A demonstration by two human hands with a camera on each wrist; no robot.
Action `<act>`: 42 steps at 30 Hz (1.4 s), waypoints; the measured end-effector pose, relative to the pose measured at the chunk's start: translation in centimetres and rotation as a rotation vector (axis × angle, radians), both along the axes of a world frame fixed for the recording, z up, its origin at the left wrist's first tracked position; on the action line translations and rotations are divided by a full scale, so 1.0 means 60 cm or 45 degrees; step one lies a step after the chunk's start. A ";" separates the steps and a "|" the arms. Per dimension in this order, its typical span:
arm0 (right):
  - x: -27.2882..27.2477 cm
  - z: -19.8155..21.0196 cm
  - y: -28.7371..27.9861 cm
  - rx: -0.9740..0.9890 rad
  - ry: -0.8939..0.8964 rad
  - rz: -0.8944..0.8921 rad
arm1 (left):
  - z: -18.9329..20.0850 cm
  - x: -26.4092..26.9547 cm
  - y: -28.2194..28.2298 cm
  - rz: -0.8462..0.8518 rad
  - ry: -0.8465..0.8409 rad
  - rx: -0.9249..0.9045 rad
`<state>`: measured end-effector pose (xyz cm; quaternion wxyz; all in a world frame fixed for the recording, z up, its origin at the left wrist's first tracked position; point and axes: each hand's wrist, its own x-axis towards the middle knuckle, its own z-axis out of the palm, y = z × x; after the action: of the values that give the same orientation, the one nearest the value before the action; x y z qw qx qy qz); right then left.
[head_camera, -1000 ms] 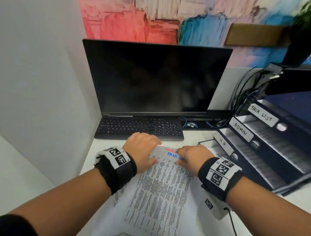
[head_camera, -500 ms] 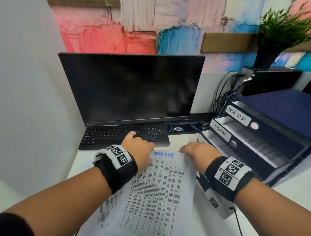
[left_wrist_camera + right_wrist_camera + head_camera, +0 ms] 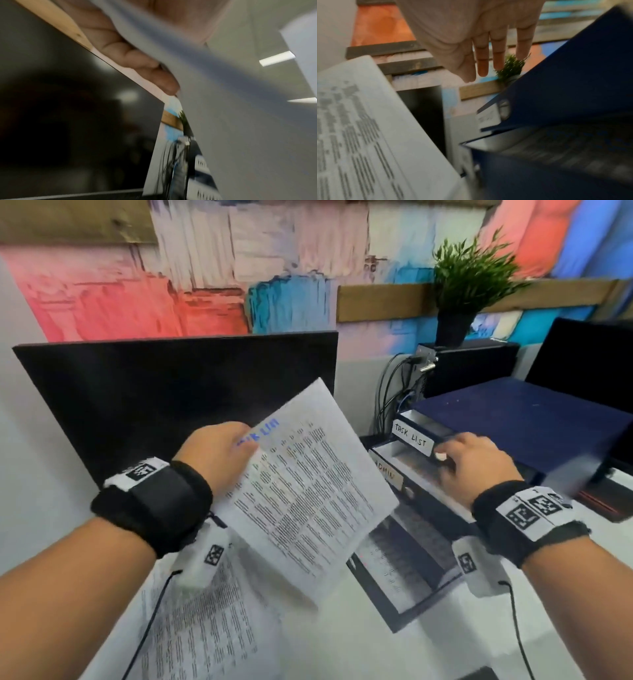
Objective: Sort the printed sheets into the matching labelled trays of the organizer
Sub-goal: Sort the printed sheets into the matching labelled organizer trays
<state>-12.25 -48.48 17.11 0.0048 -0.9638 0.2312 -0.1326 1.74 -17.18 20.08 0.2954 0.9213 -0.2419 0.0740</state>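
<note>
My left hand (image 3: 222, 453) pinches the top left corner of a printed sheet (image 3: 305, 494) headed in blue ink and holds it tilted in the air in front of the monitor. In the left wrist view the fingers (image 3: 137, 60) lie against the sheet's blank back (image 3: 248, 121). My right hand (image 3: 472, 457) hovers with straight fingers (image 3: 482, 59) over the dark blue organizer (image 3: 520, 426), by the TASK LIST label (image 3: 411, 436) of its top tray. An ADMIN label (image 3: 388, 474) marks the tray below. More printed sheets (image 3: 202, 621) lie on the desk.
A black monitor (image 3: 154, 402) stands behind the raised sheet. Cables (image 3: 390, 392) hang behind the organizer, with a potted plant (image 3: 469, 278) on a black box. A second dark screen (image 3: 589, 361) is at the far right. The white desk (image 3: 342, 642) shows in front.
My left hand has lifted the top sheet off the desk stack and swung it up toward the organizer. My right hand left the paper and moved right to the top tray's front.
</note>
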 end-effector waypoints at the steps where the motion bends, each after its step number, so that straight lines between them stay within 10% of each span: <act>1: -0.013 0.009 -0.023 -0.003 -0.042 -0.059 | 0.012 0.002 -0.007 0.040 0.002 -0.098; 9: -0.075 0.023 -0.145 0.170 0.251 -0.364 | 0.026 0.005 -0.077 0.169 0.412 -0.467; 21: -0.096 0.021 -0.181 0.160 0.353 -0.237 | 0.030 -0.027 -0.188 0.119 1.187 -1.141; 29: -0.103 0.018 -0.181 0.224 0.359 -0.213 | 0.031 -0.040 -0.245 0.046 1.119 -1.188; 36: -0.107 0.019 -0.183 0.233 0.359 -0.169 | -0.015 -0.049 -0.308 0.159 0.612 -0.904; 42: -0.111 0.022 -0.184 0.244 0.406 -0.117 | -0.022 -0.081 -0.372 -0.186 0.944 -0.966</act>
<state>-18.89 -59.51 18.44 0.0536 -0.9561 0.2845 0.0444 -3.15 -39.49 18.75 0.6778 0.6948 -0.1409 -0.1950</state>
